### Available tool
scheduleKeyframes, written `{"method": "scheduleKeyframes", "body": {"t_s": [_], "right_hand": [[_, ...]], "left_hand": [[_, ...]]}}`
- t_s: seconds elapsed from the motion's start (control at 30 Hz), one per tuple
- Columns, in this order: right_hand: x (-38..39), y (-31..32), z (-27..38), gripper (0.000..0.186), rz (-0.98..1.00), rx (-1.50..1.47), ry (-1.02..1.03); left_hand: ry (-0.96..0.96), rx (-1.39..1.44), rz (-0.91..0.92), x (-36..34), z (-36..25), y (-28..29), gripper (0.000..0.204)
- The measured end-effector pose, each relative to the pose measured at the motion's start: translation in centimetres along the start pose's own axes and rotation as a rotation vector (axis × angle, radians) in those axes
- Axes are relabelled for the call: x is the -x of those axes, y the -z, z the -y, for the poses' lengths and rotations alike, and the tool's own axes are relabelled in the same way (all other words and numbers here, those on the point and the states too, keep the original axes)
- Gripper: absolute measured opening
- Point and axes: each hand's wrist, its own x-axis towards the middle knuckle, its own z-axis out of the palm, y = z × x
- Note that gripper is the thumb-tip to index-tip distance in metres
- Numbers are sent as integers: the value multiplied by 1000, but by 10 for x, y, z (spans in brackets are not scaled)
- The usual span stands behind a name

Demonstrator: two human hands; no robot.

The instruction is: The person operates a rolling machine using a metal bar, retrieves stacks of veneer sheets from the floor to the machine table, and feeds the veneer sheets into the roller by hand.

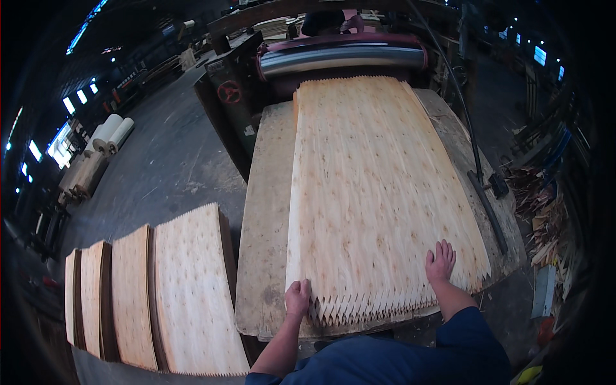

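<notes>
A stack of pale wood veneer sheets [378, 179] with toothed end edges lies on a worn board table [266, 192] in front of me. My left hand [297, 298] is closed at the near left corner of the stack, its thumb on top; how many sheets it grips is hidden. Toward the near right side, my right hand [440, 260] rests flat on the top sheet with its fingers stretched out. At the near edge the toothed ends show in staggered rows, so the sheets lie slightly offset.
Beyond the stack runs a shiny metal roller [343, 59] with a red handwheel [229, 92] at its left. More veneer stacks [196, 295] stand at left. A dark metal bar [491, 218] lies along the table's right side, near scrap wood [542, 212]. Someone's hand [352, 24] shows behind the roller.
</notes>
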Motion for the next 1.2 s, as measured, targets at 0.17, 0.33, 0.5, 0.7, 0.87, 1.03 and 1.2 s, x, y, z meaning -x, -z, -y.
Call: {"method": "scheduleKeyframes", "body": {"t_s": [0.17, 0.33, 0.5, 0.7, 0.87, 1.03, 1.2], "right_hand": [[0, -2, 0, 46, 6, 19, -14], [0, -4, -2, 46, 1, 19, -14], [1, -2, -1, 45, -30, -2, 1], [0, 0, -1, 44, -29, -16, 9], [2, -4, -2, 44, -80, 5, 22], [3, -6, -4, 45, -83, -3, 30], [2, -4, -5, 46, -67, -22, 37]], "left_hand": [[7, -29, -6, -1, 3, 0, 42], [-16, -72, -7, -3, 1, 1, 42], [-31, -67, -12, 0, -6, 2, 41], [-49, -37, -17, 0, -3, 0, 41], [-37, 73, -39, -4, 14, -6, 41], [-30, 76, -39, -4, 13, -4, 40], [36, -131, 44, -7, -8, 11, 32]]}}
